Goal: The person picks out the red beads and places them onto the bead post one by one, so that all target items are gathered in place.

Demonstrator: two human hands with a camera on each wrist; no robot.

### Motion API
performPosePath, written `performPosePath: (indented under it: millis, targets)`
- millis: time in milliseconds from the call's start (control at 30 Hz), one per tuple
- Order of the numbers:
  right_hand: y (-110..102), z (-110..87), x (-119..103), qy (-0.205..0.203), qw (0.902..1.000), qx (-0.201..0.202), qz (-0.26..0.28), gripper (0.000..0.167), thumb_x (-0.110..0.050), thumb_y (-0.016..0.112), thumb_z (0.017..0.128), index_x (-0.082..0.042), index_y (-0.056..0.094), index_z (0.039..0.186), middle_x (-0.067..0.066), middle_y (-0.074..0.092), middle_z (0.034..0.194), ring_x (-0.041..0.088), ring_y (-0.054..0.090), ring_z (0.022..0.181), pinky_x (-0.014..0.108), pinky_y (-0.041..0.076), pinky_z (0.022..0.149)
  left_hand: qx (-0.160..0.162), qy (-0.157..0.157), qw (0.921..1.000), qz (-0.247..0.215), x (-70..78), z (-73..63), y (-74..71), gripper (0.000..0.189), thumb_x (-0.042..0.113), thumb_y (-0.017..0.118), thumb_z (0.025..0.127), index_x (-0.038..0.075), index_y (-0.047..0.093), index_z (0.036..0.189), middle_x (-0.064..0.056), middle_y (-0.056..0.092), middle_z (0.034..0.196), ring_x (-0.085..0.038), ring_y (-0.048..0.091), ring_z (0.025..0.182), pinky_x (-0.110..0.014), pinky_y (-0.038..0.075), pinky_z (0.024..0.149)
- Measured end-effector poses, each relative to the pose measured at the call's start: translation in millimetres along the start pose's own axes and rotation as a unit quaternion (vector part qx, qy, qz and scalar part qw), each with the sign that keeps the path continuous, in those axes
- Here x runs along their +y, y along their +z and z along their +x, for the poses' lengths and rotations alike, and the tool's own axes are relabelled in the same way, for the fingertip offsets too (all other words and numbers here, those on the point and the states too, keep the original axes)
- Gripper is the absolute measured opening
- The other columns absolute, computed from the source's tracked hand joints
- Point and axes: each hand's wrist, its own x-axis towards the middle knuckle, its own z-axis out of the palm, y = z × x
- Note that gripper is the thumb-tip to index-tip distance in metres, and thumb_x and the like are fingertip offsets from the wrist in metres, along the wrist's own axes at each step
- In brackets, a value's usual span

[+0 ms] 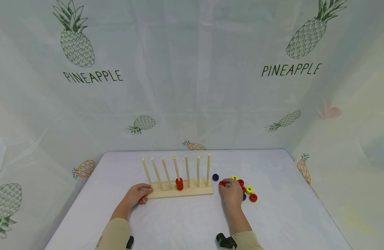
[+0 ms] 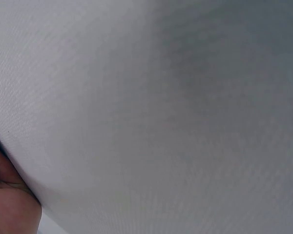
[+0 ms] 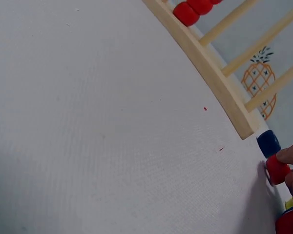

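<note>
A wooden peg stand (image 1: pixel 195 191) with a row of upright pegs stands on the white table. Red beads (image 1: pixel 179 184) are stacked on its middle peg. My left hand (image 1: pixel 137 194) grips the stand's left end, thumb on top of the base; in the left wrist view only part of that hand (image 2: pixel 13 209) shows at the lower left. Right of the stand, my right hand (image 1: pixel 232 195) pinches a red bead (image 3: pixel 277 169) between thumb and fingers, low by the table. Just beyond it lies a dark blue bead (image 3: pixel 269 143), close to the stand's right end.
Several loose beads lie around and behind my right hand, among them a yellow bead (image 1: pixel 249 190) and a red bead (image 1: pixel 253 198). A pineapple-print sheet (image 1: pixel 192 86) hangs behind the table (image 1: pixel 179 225). A black device (image 1: pixel 226 241) sits at the right wrist.
</note>
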Motion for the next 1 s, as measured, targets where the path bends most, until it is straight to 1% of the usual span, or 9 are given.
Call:
performPosePath:
  millis: [200, 333, 500, 633, 767, 900, 1000]
  targets:
    - [-5.6, 1.3, -5.7, 0.001, 0.9998, -0.012, 0.017, 0.019, -0.012, 0.076, 0.084, -0.007, 0.073, 0.102, 0.009, 0.066, 0.103, 0.027, 0.058, 0.09, 0.042, 0.052, 0.076, 0.004, 0.004, 1.0, 0.005, 2.1, -0.3, -0.3, 0.034, 0.018, 0.068, 0.094, -0.006, 0.061, 0.117, -0.004, 0.057, 0.06, -0.007, 0.05, 0.048, -0.02, 0.043, 0.045]
    - [-8.4, 1.0, -9.6, 0.007, 0.9994, -0.014, 0.031, 0.02, -0.013, 0.076, 0.085, -0.008, 0.073, 0.104, 0.008, 0.065, 0.102, 0.025, 0.057, 0.086, 0.037, 0.051, 0.071, 0.004, 0.005, 0.9999, 0.01, 2.1, -0.8, -0.2, 0.035, 0.02, 0.068, 0.094, -0.006, 0.062, 0.117, -0.004, 0.057, 0.062, -0.008, 0.05, 0.049, -0.02, 0.043, 0.046]
    - [-12.4, 0.1, -10.3, -0.005, 0.9988, -0.004, 0.048, 0.019, -0.013, 0.078, 0.083, -0.008, 0.074, 0.101, 0.007, 0.064, 0.097, 0.023, 0.055, 0.08, 0.03, 0.046, 0.062, -0.003, 0.012, 0.9999, 0.004, 0.1, -1.6, -0.9, 0.037, 0.02, 0.068, 0.094, -0.007, 0.06, 0.118, -0.003, 0.056, 0.061, -0.008, 0.05, 0.049, -0.02, 0.044, 0.046]
    - [-17.7, -2.0, -13.7, -0.014, 0.9977, -0.001, 0.067, 0.02, -0.014, 0.078, 0.082, -0.007, 0.074, 0.1, 0.01, 0.063, 0.101, 0.024, 0.059, 0.085, 0.031, 0.048, 0.064, -0.01, 0.02, 0.9997, -0.003, -1.3, -2.7, -2.2, 0.039, 0.019, 0.068, 0.094, -0.009, 0.059, 0.12, -0.003, 0.057, 0.061, -0.007, 0.05, 0.048, -0.02, 0.044, 0.045]
    - [-24.6, -4.9, -20.1, -0.01, 0.9965, -0.014, 0.081, 0.023, -0.015, 0.077, 0.082, -0.005, 0.073, 0.103, 0.011, 0.064, 0.106, 0.026, 0.062, 0.091, 0.032, 0.051, 0.068, -0.016, 0.025, 0.9996, 0.001, -1.4, -3.8, -3.1, 0.039, 0.019, 0.067, 0.094, -0.01, 0.058, 0.12, -0.003, 0.057, 0.061, -0.006, 0.051, 0.048, -0.02, 0.044, 0.045]
    - [-33.1, -8.6, -29.1, -0.003, 0.9952, -0.029, 0.093, 0.028, -0.015, 0.079, 0.081, -0.005, 0.073, 0.106, 0.009, 0.066, 0.102, 0.025, 0.064, 0.088, 0.031, 0.051, 0.065, -0.015, 0.024, 0.9996, 0.002, -1.8, -3.9, -3.1, 0.039, 0.019, 0.067, 0.094, -0.009, 0.059, 0.12, -0.003, 0.058, 0.06, -0.007, 0.052, 0.048, -0.02, 0.044, 0.046]
    - [-39.2, -12.3, -36.8, 0.0, 0.9952, -0.042, 0.088, 0.031, -0.016, 0.08, 0.079, -0.005, 0.073, 0.107, 0.007, 0.067, 0.098, 0.023, 0.065, 0.084, 0.03, 0.05, 0.062, -0.013, 0.024, 0.9996, 0.003, -2.8, -3.5, -2.9, 0.038, 0.019, 0.067, 0.094, -0.008, 0.06, 0.119, -0.003, 0.058, 0.06, -0.007, 0.052, 0.048, -0.02, 0.044, 0.045]
